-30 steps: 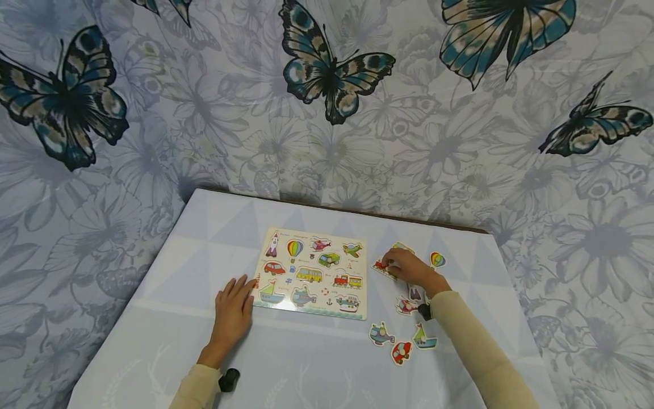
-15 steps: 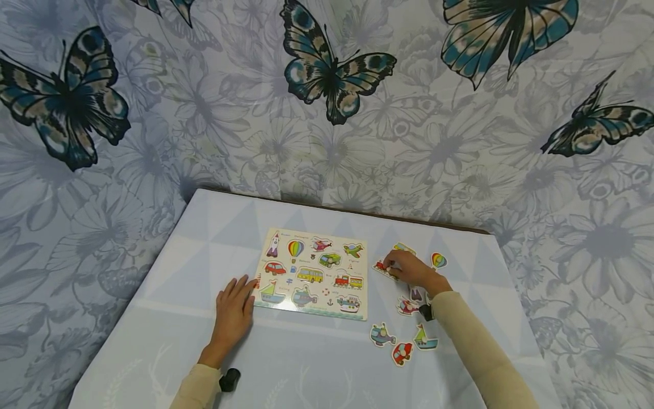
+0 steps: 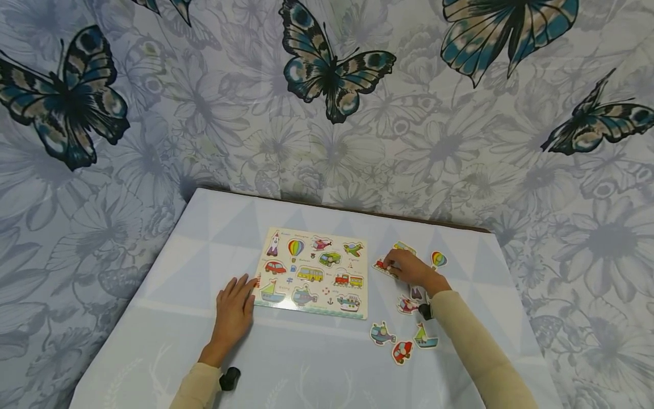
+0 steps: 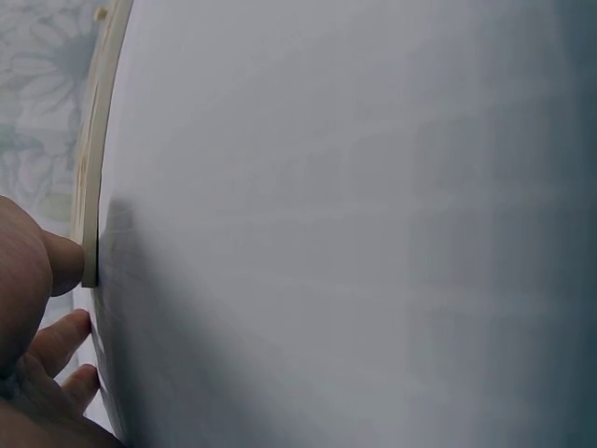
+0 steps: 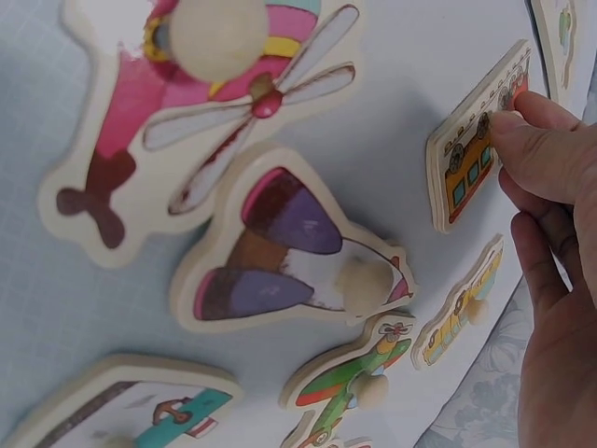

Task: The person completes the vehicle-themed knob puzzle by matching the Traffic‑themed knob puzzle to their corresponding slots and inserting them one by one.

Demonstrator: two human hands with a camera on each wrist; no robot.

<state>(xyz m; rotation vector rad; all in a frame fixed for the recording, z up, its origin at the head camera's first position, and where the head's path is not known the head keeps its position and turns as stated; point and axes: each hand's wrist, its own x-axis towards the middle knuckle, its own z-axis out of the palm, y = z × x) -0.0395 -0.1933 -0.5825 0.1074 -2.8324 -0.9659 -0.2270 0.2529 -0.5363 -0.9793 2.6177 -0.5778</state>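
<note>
There's a glossy shine off that puzzle board (image 3: pixel 322 310), a wooden-edged train piece (image 5: pixel 469 163) here, smooth wooden knobs (image 5: pixel 220 39), matt cloth sleeves (image 3: pixel 480 347)!

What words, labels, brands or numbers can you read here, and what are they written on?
"Rocket", tiny, probably: on the board, beside the rocket picture.
"Helicopter", also tiny, probably: on the board, just left of the helicopter picture.
The board's other printed labels: too small and blurred to read.
Loose pieces: no lettering I can make out.
Brands or numbers: none readable.
</note>
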